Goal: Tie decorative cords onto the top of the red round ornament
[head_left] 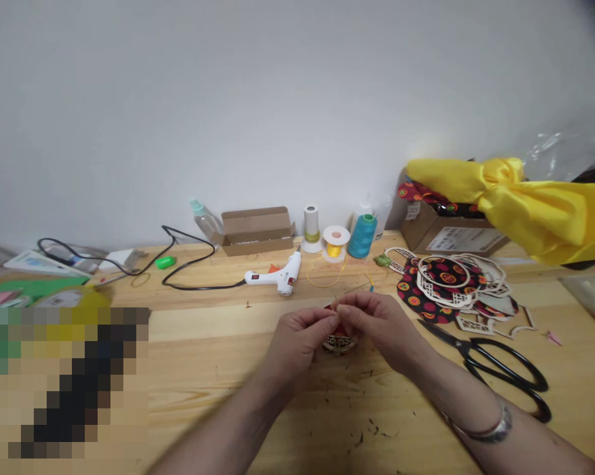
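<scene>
My left hand [297, 340] and my right hand [381, 326] meet over the middle of the wooden table [218, 382]. Both pinch a small ornament [340, 338], a pale cut-out wooden piece with red fabric, held just above the tabletop. Most of the ornament is hidden by my fingers. A thin yellow cord [327, 280] lies on the table just beyond my hands. A metal bracelet [495, 429] is on my right wrist.
Black scissors [505, 373] lie right of my right arm. A pile of wooden cut-outs and patterned fabric rounds [450, 284] sits behind them. A white glue gun [280, 277], thread spools [361, 236], cardboard boxes [255, 231] and yellow cloth [525, 201] line the back.
</scene>
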`<action>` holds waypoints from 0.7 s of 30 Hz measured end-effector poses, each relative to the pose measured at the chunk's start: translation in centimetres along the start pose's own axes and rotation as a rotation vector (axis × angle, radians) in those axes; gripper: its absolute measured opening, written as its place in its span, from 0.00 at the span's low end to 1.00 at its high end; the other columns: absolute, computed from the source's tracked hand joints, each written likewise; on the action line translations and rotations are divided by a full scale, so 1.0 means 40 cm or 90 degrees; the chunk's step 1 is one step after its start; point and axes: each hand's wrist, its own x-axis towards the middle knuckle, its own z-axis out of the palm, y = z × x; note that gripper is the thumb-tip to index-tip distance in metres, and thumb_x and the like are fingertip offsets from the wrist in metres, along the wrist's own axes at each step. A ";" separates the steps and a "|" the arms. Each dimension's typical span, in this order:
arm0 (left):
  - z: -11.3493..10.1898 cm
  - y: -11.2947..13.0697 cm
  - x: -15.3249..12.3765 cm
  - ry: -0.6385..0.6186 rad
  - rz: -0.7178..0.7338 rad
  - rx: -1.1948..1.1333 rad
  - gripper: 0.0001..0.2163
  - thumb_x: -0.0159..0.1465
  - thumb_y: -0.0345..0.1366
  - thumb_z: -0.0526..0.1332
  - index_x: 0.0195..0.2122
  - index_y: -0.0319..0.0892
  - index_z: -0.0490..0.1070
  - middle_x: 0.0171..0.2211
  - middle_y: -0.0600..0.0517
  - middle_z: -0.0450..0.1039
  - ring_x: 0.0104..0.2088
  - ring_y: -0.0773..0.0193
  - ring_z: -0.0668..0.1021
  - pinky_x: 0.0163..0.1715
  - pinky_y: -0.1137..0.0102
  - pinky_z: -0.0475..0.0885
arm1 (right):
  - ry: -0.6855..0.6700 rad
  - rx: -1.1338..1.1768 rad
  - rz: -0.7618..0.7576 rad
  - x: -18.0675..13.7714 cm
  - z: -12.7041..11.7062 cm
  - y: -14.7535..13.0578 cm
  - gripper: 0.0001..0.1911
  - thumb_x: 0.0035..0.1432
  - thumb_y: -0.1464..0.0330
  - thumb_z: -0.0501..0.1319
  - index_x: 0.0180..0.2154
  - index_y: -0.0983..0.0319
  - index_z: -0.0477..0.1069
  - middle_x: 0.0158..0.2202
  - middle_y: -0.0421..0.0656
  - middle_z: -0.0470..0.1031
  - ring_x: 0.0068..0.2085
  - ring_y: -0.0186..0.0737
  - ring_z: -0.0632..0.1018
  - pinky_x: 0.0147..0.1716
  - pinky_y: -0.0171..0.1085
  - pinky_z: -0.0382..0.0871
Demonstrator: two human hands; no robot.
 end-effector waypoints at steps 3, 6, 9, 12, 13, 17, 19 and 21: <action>-0.001 -0.001 0.002 0.036 -0.023 0.012 0.06 0.50 0.37 0.64 0.24 0.39 0.77 0.21 0.52 0.75 0.17 0.72 0.69 0.19 0.76 0.62 | 0.011 -0.017 0.015 0.002 -0.002 -0.002 0.13 0.41 0.63 0.65 0.28 0.66 0.73 0.20 0.38 0.71 0.20 0.29 0.67 0.21 0.31 0.60; -0.001 -0.002 0.002 0.037 -0.025 0.010 0.07 0.50 0.37 0.65 0.24 0.38 0.76 0.20 0.52 0.75 0.18 0.71 0.70 0.20 0.76 0.62 | 0.045 -0.026 0.008 0.002 -0.001 0.000 0.10 0.39 0.65 0.66 0.25 0.66 0.74 0.19 0.38 0.71 0.21 0.29 0.67 0.22 0.32 0.60; 0.000 -0.002 0.002 0.022 -0.002 -0.002 0.08 0.50 0.37 0.64 0.25 0.37 0.76 0.23 0.50 0.76 0.24 0.67 0.73 0.26 0.74 0.66 | 0.067 -0.035 -0.014 0.003 0.001 0.004 0.08 0.39 0.67 0.65 0.22 0.66 0.72 0.18 0.37 0.70 0.21 0.30 0.67 0.22 0.32 0.61; 0.002 0.003 0.000 0.040 0.006 0.025 0.07 0.50 0.36 0.64 0.24 0.37 0.75 0.22 0.51 0.76 0.23 0.69 0.72 0.27 0.75 0.66 | 0.073 -0.053 -0.029 0.003 0.003 0.005 0.07 0.40 0.67 0.64 0.21 0.65 0.70 0.19 0.37 0.70 0.22 0.30 0.68 0.23 0.32 0.62; 0.002 0.005 -0.001 0.047 0.005 0.037 0.07 0.50 0.36 0.64 0.23 0.37 0.75 0.21 0.51 0.75 0.22 0.70 0.72 0.26 0.75 0.66 | 0.074 -0.062 -0.031 0.003 0.003 0.005 0.07 0.40 0.67 0.64 0.21 0.65 0.69 0.19 0.37 0.69 0.22 0.30 0.67 0.23 0.32 0.62; 0.001 0.012 -0.004 0.058 0.006 0.085 0.07 0.50 0.36 0.64 0.24 0.37 0.75 0.18 0.54 0.72 0.18 0.73 0.68 0.21 0.76 0.63 | 0.072 -0.114 -0.052 0.004 -0.002 0.004 0.07 0.43 0.67 0.62 0.21 0.64 0.67 0.18 0.36 0.68 0.22 0.30 0.67 0.23 0.31 0.62; -0.002 0.014 -0.004 0.063 0.030 0.123 0.07 0.51 0.37 0.64 0.25 0.37 0.75 0.18 0.55 0.71 0.18 0.73 0.68 0.20 0.77 0.62 | 0.072 -0.152 -0.077 0.005 -0.008 0.004 0.07 0.45 0.66 0.60 0.22 0.64 0.67 0.19 0.37 0.68 0.22 0.31 0.67 0.23 0.31 0.62; -0.007 0.013 -0.002 0.075 0.052 0.161 0.07 0.52 0.36 0.63 0.26 0.38 0.75 0.20 0.54 0.72 0.20 0.71 0.69 0.22 0.76 0.64 | 0.084 -0.193 -0.108 0.007 -0.015 0.006 0.07 0.48 0.66 0.58 0.23 0.63 0.67 0.19 0.37 0.68 0.22 0.31 0.67 0.23 0.31 0.61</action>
